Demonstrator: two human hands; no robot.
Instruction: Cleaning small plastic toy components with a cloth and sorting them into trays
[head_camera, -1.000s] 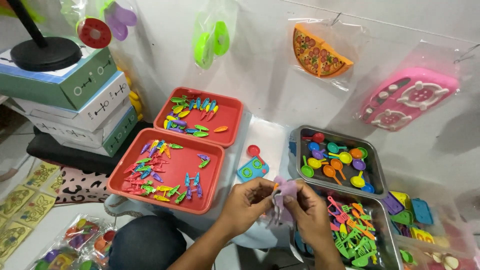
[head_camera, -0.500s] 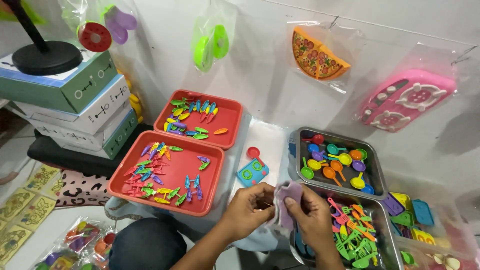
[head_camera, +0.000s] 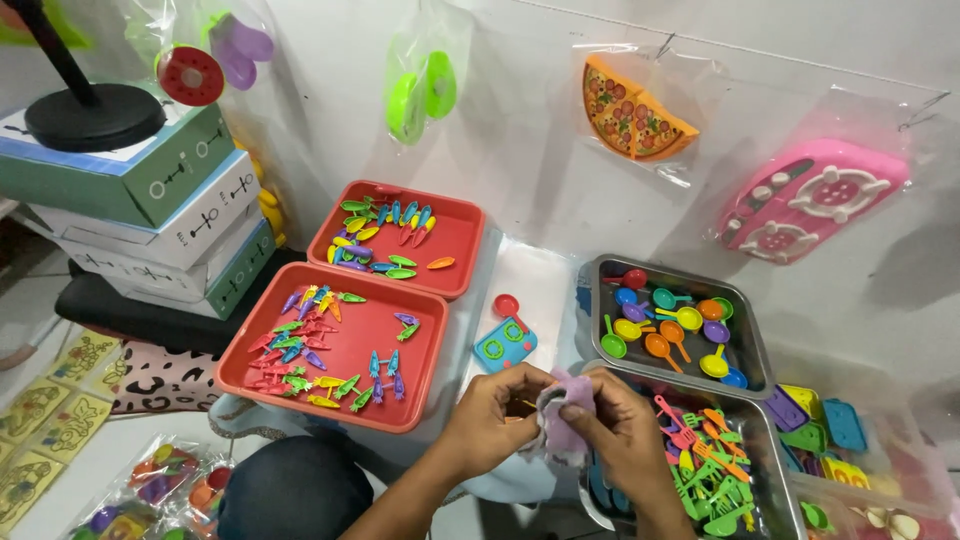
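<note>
Both my left hand (head_camera: 492, 420) and right hand (head_camera: 620, 430) pinch a small purple toy piece in a clear bag (head_camera: 562, 422), low at six o'clock. If my pinch loosens, I judge it could drop into the metal tray of utensils (head_camera: 775, 480). Red trays (head_camera: 262, 330) sit at ten o'clock; a white wall hung with bagged toys is at twelve.

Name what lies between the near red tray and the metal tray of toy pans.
In the head view, a small blue toy stove and a red toy pan lie on clear plastic between the near red tray and metal tray.
</note>
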